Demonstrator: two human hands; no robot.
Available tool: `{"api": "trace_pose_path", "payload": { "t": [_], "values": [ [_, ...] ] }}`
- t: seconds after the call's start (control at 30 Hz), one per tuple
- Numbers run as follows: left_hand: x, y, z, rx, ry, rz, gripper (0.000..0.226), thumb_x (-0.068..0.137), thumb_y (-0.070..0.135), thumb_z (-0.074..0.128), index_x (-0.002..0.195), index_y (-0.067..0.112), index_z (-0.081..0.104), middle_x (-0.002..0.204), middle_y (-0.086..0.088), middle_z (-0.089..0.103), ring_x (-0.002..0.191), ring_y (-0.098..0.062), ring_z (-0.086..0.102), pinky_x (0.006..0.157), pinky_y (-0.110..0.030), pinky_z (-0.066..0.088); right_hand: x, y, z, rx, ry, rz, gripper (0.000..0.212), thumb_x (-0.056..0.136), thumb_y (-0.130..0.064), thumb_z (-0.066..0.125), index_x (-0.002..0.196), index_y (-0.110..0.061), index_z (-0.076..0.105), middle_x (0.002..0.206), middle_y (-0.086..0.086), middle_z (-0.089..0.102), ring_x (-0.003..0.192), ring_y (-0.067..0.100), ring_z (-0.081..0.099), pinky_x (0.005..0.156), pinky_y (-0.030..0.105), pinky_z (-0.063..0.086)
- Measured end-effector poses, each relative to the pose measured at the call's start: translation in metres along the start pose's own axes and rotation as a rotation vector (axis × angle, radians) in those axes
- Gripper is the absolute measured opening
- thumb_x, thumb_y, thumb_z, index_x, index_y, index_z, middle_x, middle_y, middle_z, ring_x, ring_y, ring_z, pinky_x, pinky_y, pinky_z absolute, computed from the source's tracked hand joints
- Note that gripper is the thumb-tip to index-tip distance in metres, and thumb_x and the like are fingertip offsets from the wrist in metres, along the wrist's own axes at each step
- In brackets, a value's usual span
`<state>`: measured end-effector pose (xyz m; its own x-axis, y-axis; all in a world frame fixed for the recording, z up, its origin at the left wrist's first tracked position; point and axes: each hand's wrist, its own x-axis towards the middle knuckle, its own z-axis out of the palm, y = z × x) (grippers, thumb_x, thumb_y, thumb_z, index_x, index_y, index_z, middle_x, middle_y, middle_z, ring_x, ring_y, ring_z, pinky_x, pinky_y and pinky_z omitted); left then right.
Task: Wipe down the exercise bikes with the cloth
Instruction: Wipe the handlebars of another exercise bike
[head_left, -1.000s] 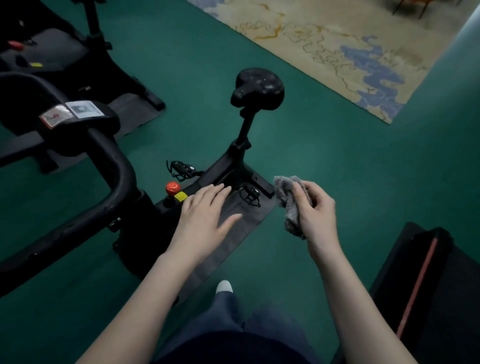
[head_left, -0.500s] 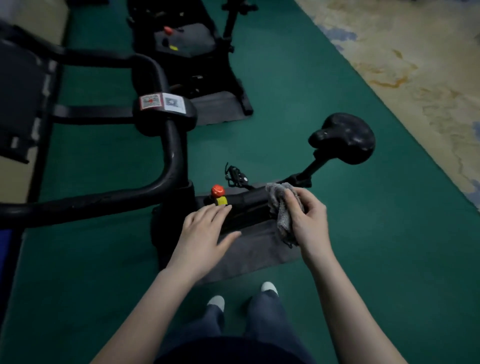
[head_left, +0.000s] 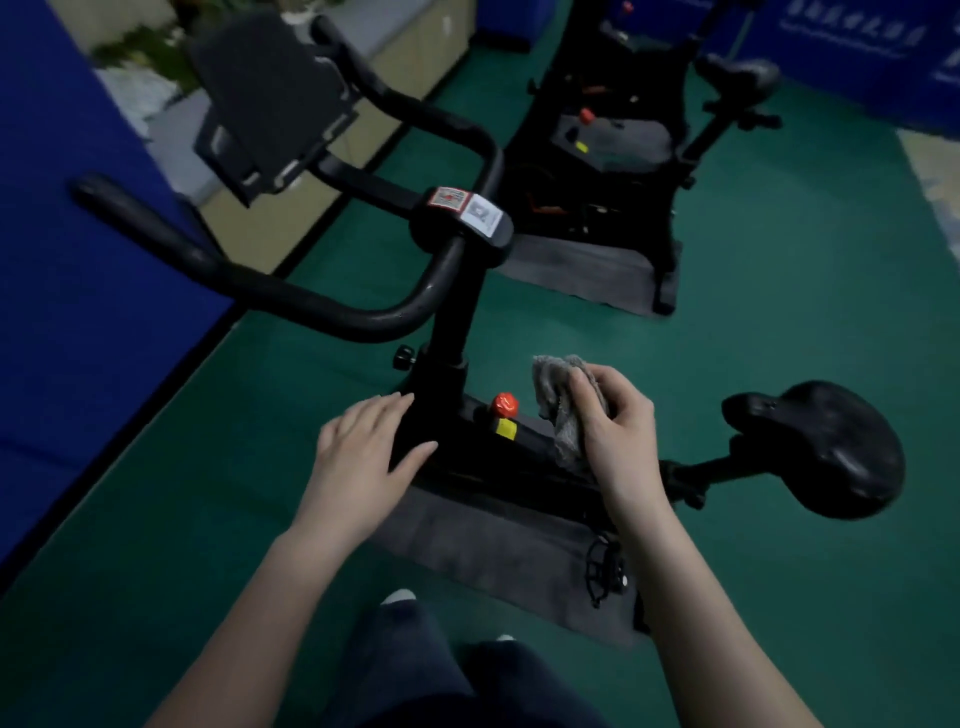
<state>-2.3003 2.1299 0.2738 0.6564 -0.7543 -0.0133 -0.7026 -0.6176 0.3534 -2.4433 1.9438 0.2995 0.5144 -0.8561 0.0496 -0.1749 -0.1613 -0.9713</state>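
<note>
Right hand (head_left: 618, 431) grips the grey cloth (head_left: 563, 410), bunched, over the near bike's frame (head_left: 524, 457) just beside the red knob (head_left: 505, 404). Left hand (head_left: 363, 452) flat, fingers straight, holding nothing, by the handlebar post (head_left: 449, 338).

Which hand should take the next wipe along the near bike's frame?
Right. The right hand already grips the grey cloth just above the frame, beside the red knob. The left hand is open and holds nothing, resting against the handlebar post.
</note>
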Motion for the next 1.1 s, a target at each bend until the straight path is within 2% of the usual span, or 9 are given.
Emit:
{"api": "trace_pose_path", "payload": {
  "t": [0.23,0.43,0.87,1.03,1.1],
  "values": [
    [-0.027,-0.004,-0.024,-0.002,0.128,-0.223,0.068,0.091,0.061,0.032,0.148,0.024,0.029,0.151,0.007,0.032,0.14,-0.011,0.023,0.114,-0.032,0.014,0.019,-0.019,0.016,0.058,-0.185,-0.076,0.013,0.094,-0.021,0.059,0.094,-0.014,0.07,0.09,-0.007,0.072,0.089,0.005,0.065,0.081,0.022,0.049],
    [-0.023,-0.021,-0.052,0.01,0.211,-0.348,0.067,0.091,0.058,0.034,0.149,0.023,0.027,0.153,0.006,0.028,0.141,-0.012,0.02,0.115,-0.035,0.013,0.037,-0.043,0.045,0.105,-0.296,-0.125,0.012,0.094,-0.023,0.059,0.093,-0.02,0.071,0.088,-0.01,0.072,0.087,0.005,0.066,0.078,0.023,0.049],
    [0.024,-0.076,-0.082,-0.028,0.301,-0.491,0.07,0.089,0.062,0.027,0.149,0.026,0.026,0.154,0.008,0.026,0.142,-0.011,0.018,0.117,-0.036,0.01,0.08,-0.092,0.13,0.144,-0.429,-0.215,0.012,0.093,-0.022,0.059,0.092,-0.022,0.071,0.089,-0.014,0.072,0.088,0.0,0.065,0.079,0.021,0.05],
    [0.04,-0.112,-0.099,-0.067,0.35,-0.547,0.072,0.088,0.064,0.023,0.149,0.026,0.026,0.154,0.009,0.025,0.142,-0.009,0.018,0.118,-0.037,0.011,0.091,-0.114,0.18,0.124,-0.526,-0.282,0.012,0.093,-0.02,0.059,0.089,-0.021,0.07,0.086,-0.017,0.071,0.084,-0.003,0.064,0.074,0.012,0.046],
    [0.048,-0.123,-0.105,-0.092,0.379,-0.548,0.069,0.089,0.062,0.026,0.149,0.026,0.026,0.154,0.009,0.026,0.141,-0.009,0.019,0.117,-0.036,0.012,0.092,-0.12,0.199,0.111,-0.561,-0.305,0.012,0.094,-0.02,0.058,0.089,-0.022,0.07,0.085,-0.016,0.07,0.083,-0.001,0.065,0.074,0.015,0.047]
  ]
}}
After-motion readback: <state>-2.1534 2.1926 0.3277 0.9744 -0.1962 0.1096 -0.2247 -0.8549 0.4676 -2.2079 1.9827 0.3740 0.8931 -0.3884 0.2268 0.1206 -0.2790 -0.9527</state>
